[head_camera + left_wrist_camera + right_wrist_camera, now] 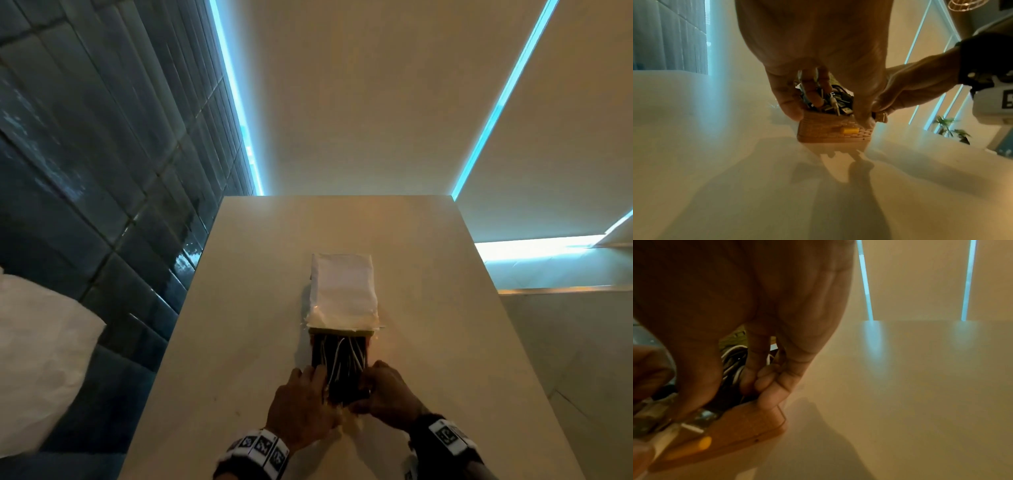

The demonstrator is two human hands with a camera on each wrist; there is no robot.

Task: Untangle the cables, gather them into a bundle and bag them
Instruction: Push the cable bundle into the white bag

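Note:
A bundle of black and white cables (340, 363) lies lengthwise in a bag (342, 291) at the middle of the beige table (239, 308). The bag's far half looks white. Its near end is a tan patterned strip (830, 129) with a yellow slider (850, 130). My left hand (317, 387) pinches that strip from the left, fingers curled over the cable plugs (836, 100). My right hand (368, 390) grips the strip's right corner (742, 423), its fingers curled beside the cables (733, 360). A metal plug (705, 415) shows under its thumb.
A dark tiled wall (102, 171) runs along the table's left side. A crumpled white sheet (41, 359) lies low at the far left. The table's right edge (486, 308) drops to a pale floor. A potted plant (949, 128) stands beyond the table.

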